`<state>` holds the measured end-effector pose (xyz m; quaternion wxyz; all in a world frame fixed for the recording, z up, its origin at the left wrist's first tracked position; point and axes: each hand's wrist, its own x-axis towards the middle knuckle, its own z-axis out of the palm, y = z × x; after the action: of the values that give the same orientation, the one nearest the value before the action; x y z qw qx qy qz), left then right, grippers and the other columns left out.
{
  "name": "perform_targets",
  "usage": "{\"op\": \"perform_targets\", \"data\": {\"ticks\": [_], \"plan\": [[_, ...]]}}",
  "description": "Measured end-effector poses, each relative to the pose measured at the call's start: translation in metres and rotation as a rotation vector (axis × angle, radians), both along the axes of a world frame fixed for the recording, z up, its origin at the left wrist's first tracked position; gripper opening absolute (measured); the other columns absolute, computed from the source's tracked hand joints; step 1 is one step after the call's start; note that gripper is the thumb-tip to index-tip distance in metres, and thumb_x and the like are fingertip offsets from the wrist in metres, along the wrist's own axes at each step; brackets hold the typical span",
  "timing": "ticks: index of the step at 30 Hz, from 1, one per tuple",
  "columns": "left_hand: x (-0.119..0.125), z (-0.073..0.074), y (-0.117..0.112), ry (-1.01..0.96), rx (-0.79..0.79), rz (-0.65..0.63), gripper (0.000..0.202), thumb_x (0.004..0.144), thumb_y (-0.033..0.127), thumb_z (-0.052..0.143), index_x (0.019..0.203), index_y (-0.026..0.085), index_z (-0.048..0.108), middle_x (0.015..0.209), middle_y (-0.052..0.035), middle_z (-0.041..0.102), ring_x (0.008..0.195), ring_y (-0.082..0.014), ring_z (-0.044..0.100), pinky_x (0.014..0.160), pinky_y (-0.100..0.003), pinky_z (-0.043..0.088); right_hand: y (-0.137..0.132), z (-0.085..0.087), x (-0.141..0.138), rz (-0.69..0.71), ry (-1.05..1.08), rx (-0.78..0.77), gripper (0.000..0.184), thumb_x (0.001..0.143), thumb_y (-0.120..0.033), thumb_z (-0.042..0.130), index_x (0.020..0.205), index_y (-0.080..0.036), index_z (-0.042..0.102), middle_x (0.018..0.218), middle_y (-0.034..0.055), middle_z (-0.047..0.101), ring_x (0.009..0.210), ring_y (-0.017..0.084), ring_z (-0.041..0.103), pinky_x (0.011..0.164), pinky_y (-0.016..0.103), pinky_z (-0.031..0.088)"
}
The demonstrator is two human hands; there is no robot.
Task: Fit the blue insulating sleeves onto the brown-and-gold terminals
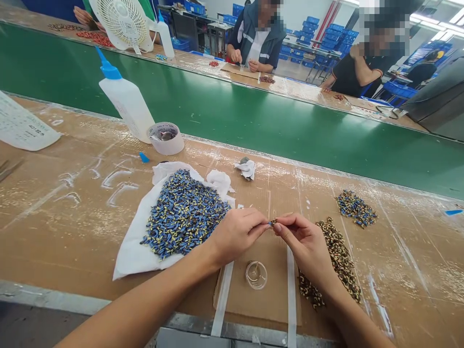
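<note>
My left hand point(237, 233) pinches a small blue piece point(269, 223) between thumb and fingertips. Against it, my right hand point(305, 241) grips a small dark-and-gold piece point(274, 221); the two pieces meet at the fingertips. To the left, a heap of small blue, yellow and black pieces point(181, 212) lies on a white cloth point(130, 246). Partly behind my right hand is a heap of small black-and-cream curved pieces point(339, 256). Farther right sits a smaller pile of blue-and-dark pieces point(357, 209). Below my hands stands a small clear cup point(256, 275) on a taped cardboard sheet point(268, 304).
Beyond the cardboard-covered table runs a green belt point(232, 111). At its near edge stand a white squeeze bottle point(128, 104) with a blue nozzle and a tape roll point(168, 140). A crumpled tissue point(247, 169) lies ahead. Across the belt, people sit near a fan point(123, 21).
</note>
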<state>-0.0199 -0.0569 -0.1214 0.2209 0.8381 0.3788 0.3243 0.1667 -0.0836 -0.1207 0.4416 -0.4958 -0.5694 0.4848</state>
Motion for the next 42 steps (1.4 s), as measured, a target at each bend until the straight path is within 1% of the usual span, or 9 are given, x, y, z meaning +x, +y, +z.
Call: {"op": "perform_targets", "data": {"ticks": [3,7,15,20,24,31,34,37,42], "plan": [[-0.001,-0.001,0.0,0.053,0.097,0.007,0.02,0.094,0.024,0.05,0.086,0.015,0.067,0.076,-0.004,0.062,0.07,-0.014,0.055,0.064,-0.024,0.042,-0.001,-0.001,-0.001,0.015,-0.029,0.053,0.009,0.086,-0.028,0.065,0.088,-0.019,0.064,0.087,0.0034,0.064,0.08,0.015,0.059,0.073,0.028,0.049],[-0.001,0.002,-0.002,0.065,0.169,0.027,0.022,0.095,0.021,0.047,0.084,0.014,0.065,0.076,-0.0042,0.06,0.07,-0.0146,0.052,0.063,-0.025,0.04,-0.004,0.0,-0.002,0.045,-0.038,0.088,0.006,0.088,-0.025,0.062,0.086,-0.02,0.063,0.084,0.0024,0.059,0.078,0.015,0.055,0.069,0.027,0.045],[0.0,0.01,-0.009,0.097,0.143,0.015,0.023,0.094,0.016,0.044,0.079,0.014,0.062,0.072,-0.0028,0.057,0.066,-0.0137,0.049,0.059,-0.025,0.036,-0.008,0.006,-0.002,0.098,-0.083,0.115,0.012,0.09,-0.024,0.057,0.079,-0.02,0.057,0.077,0.0007,0.052,0.07,0.014,0.049,0.063,0.027,0.04],[0.0,0.011,-0.012,0.163,0.161,-0.002,0.023,0.093,0.013,0.043,0.077,0.014,0.06,0.071,-0.0029,0.055,0.064,-0.0151,0.047,0.059,-0.027,0.034,-0.008,0.002,-0.006,0.117,-0.09,0.095,0.015,0.091,-0.025,0.055,0.077,-0.02,0.054,0.073,0.0004,0.05,0.068,0.015,0.049,0.063,0.027,0.04],[-0.001,0.01,-0.012,0.173,0.118,-0.016,0.02,0.091,0.011,0.045,0.075,0.014,0.058,0.072,-0.0025,0.055,0.063,-0.0149,0.047,0.057,-0.027,0.033,-0.006,-0.002,-0.006,0.147,-0.049,0.061,0.016,0.092,-0.024,0.053,0.076,-0.02,0.052,0.072,0.0,0.049,0.068,0.014,0.047,0.062,0.027,0.04],[-0.001,0.012,-0.013,0.163,-0.011,-0.054,0.016,0.086,0.008,0.051,0.071,0.014,0.055,0.069,-0.001,0.054,0.061,-0.0137,0.047,0.056,-0.026,0.032,-0.004,-0.001,-0.002,0.226,-0.085,-0.012,0.018,0.09,-0.025,0.054,0.074,-0.02,0.048,0.073,-0.0004,0.049,0.068,0.014,0.046,0.061,0.026,0.039],[0.001,0.011,-0.014,0.073,-0.068,-0.025,0.016,0.087,0.007,0.051,0.073,0.013,0.055,0.068,-0.0003,0.054,0.062,-0.0126,0.048,0.056,-0.025,0.033,-0.005,-0.002,-0.004,0.208,-0.003,-0.011,0.017,0.091,-0.025,0.055,0.075,-0.02,0.049,0.073,-0.0006,0.049,0.068,0.014,0.047,0.061,0.025,0.04],[0.002,0.011,-0.013,-0.005,-0.069,-0.006,0.016,0.088,0.008,0.051,0.074,0.013,0.056,0.069,-0.0008,0.055,0.063,-0.0122,0.049,0.057,-0.024,0.035,-0.005,-0.001,-0.007,0.152,0.069,0.018,0.015,0.091,-0.024,0.055,0.077,-0.019,0.052,0.073,-0.0007,0.049,0.067,0.013,0.048,0.062,0.025,0.041],[-0.001,0.014,-0.006,-0.06,-0.078,-0.057,0.011,0.091,0.015,0.053,0.087,0.012,0.062,0.076,-0.0025,0.06,0.071,-0.013,0.054,0.064,-0.023,0.04,-0.002,0.003,-0.004,0.104,0.109,0.015,0.009,0.09,-0.022,0.059,0.082,-0.02,0.057,0.077,-0.0002,0.054,0.07,0.012,0.052,0.065,0.025,0.043]]}}
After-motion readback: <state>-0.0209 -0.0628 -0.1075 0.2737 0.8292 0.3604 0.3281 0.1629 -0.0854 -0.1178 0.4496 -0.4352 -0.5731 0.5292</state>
